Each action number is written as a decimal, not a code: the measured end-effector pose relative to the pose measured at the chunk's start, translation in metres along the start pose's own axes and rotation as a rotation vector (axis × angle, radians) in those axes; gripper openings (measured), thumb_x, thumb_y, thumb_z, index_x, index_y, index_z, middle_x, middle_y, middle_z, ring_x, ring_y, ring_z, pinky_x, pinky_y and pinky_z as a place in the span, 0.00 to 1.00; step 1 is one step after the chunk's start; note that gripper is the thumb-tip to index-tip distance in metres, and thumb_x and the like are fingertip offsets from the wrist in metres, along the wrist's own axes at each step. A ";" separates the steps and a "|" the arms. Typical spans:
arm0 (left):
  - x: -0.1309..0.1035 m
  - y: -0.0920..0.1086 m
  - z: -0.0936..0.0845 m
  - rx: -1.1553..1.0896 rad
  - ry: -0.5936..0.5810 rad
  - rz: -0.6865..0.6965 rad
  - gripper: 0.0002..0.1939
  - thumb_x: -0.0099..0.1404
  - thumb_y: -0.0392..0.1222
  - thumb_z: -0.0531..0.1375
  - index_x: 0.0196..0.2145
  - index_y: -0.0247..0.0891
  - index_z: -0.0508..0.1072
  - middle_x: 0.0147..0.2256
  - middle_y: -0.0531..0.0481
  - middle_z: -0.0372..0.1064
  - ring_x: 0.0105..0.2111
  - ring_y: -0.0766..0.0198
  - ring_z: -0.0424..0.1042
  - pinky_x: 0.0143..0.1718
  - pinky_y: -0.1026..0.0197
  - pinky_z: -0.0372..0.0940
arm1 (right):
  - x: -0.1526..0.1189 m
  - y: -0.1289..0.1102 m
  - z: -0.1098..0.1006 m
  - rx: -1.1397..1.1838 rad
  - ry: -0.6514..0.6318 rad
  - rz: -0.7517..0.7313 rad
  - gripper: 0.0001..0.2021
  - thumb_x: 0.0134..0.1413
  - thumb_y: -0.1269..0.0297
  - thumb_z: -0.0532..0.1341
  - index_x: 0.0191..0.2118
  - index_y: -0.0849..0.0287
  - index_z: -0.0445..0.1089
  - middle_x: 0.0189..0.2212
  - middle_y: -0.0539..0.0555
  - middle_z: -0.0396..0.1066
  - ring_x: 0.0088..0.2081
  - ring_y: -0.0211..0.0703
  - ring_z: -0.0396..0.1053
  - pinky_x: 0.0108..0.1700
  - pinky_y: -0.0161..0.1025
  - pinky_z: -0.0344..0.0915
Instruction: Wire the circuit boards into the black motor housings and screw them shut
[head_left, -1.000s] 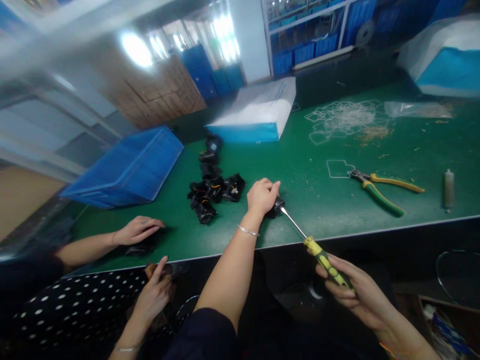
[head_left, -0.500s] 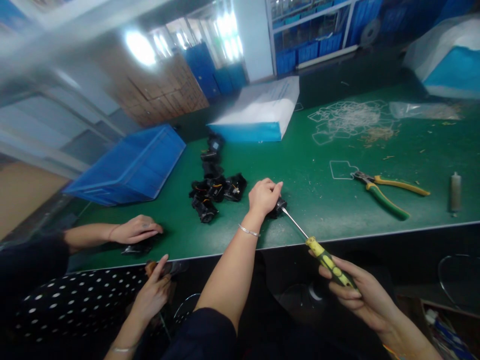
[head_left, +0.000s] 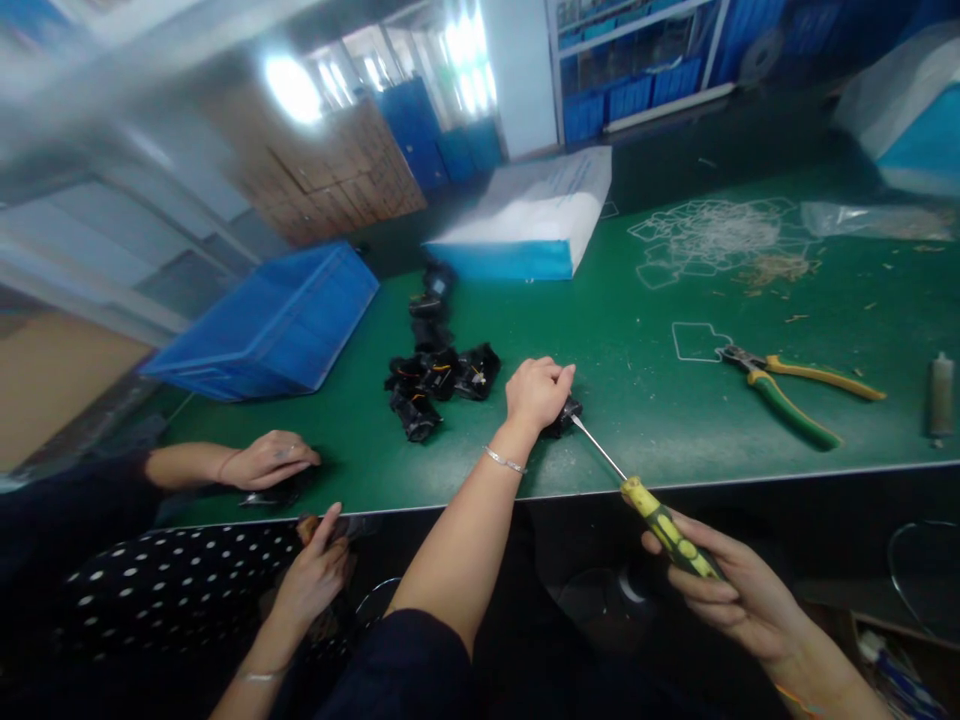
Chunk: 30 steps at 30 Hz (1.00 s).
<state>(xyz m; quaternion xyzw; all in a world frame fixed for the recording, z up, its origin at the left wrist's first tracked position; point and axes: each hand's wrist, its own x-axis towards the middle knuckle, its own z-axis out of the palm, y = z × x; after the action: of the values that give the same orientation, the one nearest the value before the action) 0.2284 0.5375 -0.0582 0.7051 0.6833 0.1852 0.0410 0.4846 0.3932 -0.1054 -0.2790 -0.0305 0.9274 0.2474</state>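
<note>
- Since the earlier frame, almost nothing has moved on my side: both hands keep their grip, and the whole scene has only slid a little rightward in view as the head turned.
- Far left of the small black part [head_left: 564, 416], a blue crate [head_left: 277, 325] sits on the green bench [head_left: 645, 420], tilted as I see it.
- Left of the part and nearer the bench edge, a co-worker's hand [head_left: 268, 462] lies flat over a dark piece; a second co-worker's hand [head_left: 319, 572] hangs below the edge over a polka-dot garment [head_left: 161, 590].
- Just left of the part, a cluster of black parts [head_left: 436, 372] is heaped, trailing back toward a white and blue bag [head_left: 529, 215].
- My left hand [head_left: 536, 392] is curled over the small black part, fingers closed on it, pinning it to the bench close to the front edge.
- From the part's right side, the screwdriver [head_left: 645, 505] runs down and right, its metal tip touching the part, its yellow handle past the bench edge.
- My right hand [head_left: 731, 600] is wrapped round that handle, fingers closed on it, below and right of the part.
- Right of the part, white outline marks are drawn on the bench, then pliers [head_left: 795, 385] with yellow and green grips lie flat, well apart from it.
- Farthest right, a small pale tube [head_left: 940, 395] stands upright.
</note>
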 end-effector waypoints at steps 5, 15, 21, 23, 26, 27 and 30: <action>0.000 0.002 0.000 0.012 -0.010 -0.025 0.26 0.70 0.54 0.47 0.24 0.43 0.76 0.33 0.53 0.71 0.40 0.64 0.66 0.39 0.63 0.59 | -0.003 -0.001 0.002 -0.134 0.066 -0.076 0.14 0.59 0.64 0.59 0.51 0.54 0.64 0.34 0.53 0.69 0.15 0.19 0.47 0.14 0.19 0.35; 0.000 0.002 -0.002 0.007 -0.018 -0.024 0.26 0.70 0.54 0.46 0.26 0.44 0.77 0.35 0.53 0.72 0.40 0.64 0.67 0.39 0.63 0.60 | -0.006 -0.012 0.000 -0.088 0.036 -0.007 0.13 0.57 0.61 0.62 0.45 0.59 0.66 0.30 0.50 0.67 0.14 0.17 0.43 0.13 0.20 0.34; 0.000 0.003 -0.002 0.023 -0.028 -0.033 0.26 0.70 0.55 0.45 0.26 0.44 0.77 0.35 0.53 0.72 0.41 0.63 0.67 0.39 0.63 0.59 | -0.006 -0.008 0.001 -0.099 0.066 -0.038 0.09 0.57 0.62 0.62 0.42 0.59 0.67 0.32 0.51 0.67 0.15 0.18 0.43 0.14 0.20 0.36; 0.000 0.002 -0.001 0.018 -0.015 -0.017 0.26 0.70 0.54 0.45 0.26 0.44 0.77 0.34 0.53 0.72 0.40 0.63 0.67 0.38 0.63 0.59 | -0.006 -0.007 0.003 -0.139 0.077 -0.054 0.10 0.57 0.61 0.61 0.44 0.57 0.66 0.32 0.51 0.66 0.15 0.18 0.43 0.14 0.20 0.35; 0.000 0.002 0.000 0.031 -0.006 -0.022 0.25 0.70 0.54 0.46 0.27 0.44 0.77 0.35 0.53 0.72 0.40 0.63 0.67 0.38 0.63 0.59 | -0.007 -0.004 0.010 -0.215 0.101 -0.072 0.14 0.57 0.59 0.61 0.48 0.55 0.66 0.31 0.49 0.64 0.15 0.19 0.41 0.14 0.21 0.33; 0.000 0.003 0.000 0.038 -0.007 -0.026 0.25 0.69 0.54 0.46 0.27 0.44 0.77 0.35 0.53 0.72 0.40 0.63 0.67 0.38 0.63 0.59 | -0.007 -0.002 0.014 -0.263 0.120 -0.092 0.15 0.58 0.58 0.60 0.50 0.53 0.65 0.30 0.49 0.64 0.15 0.19 0.41 0.14 0.22 0.32; 0.000 0.004 -0.001 0.051 -0.007 -0.025 0.24 0.69 0.54 0.46 0.27 0.44 0.77 0.35 0.53 0.72 0.40 0.63 0.67 0.38 0.63 0.59 | -0.006 0.004 0.025 -0.481 0.177 -0.199 0.21 0.60 0.54 0.58 0.57 0.49 0.60 0.28 0.47 0.62 0.15 0.21 0.41 0.15 0.24 0.32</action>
<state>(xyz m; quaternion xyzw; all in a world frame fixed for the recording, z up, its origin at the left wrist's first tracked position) 0.2316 0.5369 -0.0566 0.6979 0.6965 0.1645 0.0277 0.4736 0.3884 -0.0816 -0.4053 -0.2554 0.8366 0.2658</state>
